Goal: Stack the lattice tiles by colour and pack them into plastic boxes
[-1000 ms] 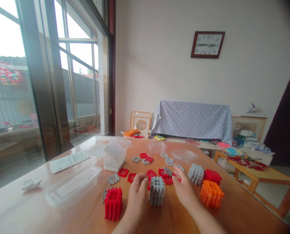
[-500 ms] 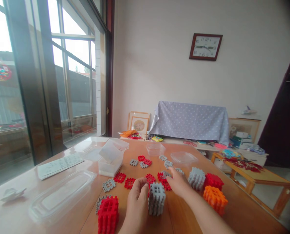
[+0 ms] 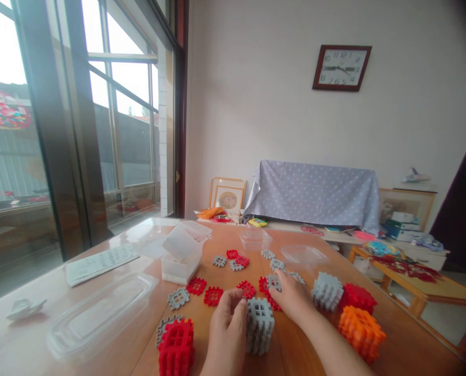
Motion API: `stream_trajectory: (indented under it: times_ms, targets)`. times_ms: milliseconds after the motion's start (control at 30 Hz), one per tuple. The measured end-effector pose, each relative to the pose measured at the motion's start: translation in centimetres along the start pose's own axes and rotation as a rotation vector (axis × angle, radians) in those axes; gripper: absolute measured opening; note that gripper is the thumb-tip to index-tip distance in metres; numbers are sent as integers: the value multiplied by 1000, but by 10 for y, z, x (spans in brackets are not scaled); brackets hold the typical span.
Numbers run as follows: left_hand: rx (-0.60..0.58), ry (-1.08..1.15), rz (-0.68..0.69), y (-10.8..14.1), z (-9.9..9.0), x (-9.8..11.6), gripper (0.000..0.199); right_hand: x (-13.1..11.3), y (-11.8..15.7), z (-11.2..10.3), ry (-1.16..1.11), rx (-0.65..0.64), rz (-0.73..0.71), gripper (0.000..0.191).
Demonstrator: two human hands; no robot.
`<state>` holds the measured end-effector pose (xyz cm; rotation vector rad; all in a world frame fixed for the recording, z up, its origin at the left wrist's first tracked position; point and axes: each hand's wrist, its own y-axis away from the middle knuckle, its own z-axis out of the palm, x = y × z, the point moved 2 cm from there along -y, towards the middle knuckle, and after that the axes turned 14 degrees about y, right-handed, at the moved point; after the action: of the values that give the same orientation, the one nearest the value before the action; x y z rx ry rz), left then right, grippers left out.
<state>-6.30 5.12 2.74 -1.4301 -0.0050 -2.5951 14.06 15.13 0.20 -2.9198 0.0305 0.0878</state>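
1. Grey stack (image 3: 260,326): saw it upright at the near centre of the table (image 3: 295,350).
2. Held left hand (image 3: 227,329) just left of that stack, fingers curled in toward the thumb; could not tell whether gripping anything or touching the stack.
3. Had right hand (image 3: 293,297) stretched in from the near right to a grey tile (image 3: 273,282), thumb and fingers at its right edge; could not tell whether grasping or merely touching it.
4. Saw that tile among red tiles (image 3: 263,284), on the far side of the stack.
5. Noted a red stack (image 3: 176,350) at near left, well apart from the left hand.
6. Counted three more at right: second grey stack (image 3: 327,291), second red stack (image 3: 359,297) and, nearest, orange stack (image 3: 361,331).
7. Found at left a tub (image 3: 178,269), a clear lid (image 3: 100,318) and paper (image 3: 102,263).
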Motion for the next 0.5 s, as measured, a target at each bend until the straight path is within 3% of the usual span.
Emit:
stream_trajectory:
  times_ms: [200, 367, 500]
  targets:
    - [43, -3, -25, 5, 5, 11, 34, 13, -2, 15, -437, 181, -11, 54]
    - [53, -17, -16, 4, 3, 9, 34, 23, -7, 9, -595, 179, 35, 43]
    - [43, -14, 11, 3, 1, 8, 34, 17, 2, -17, -961, 64, 78, 48]
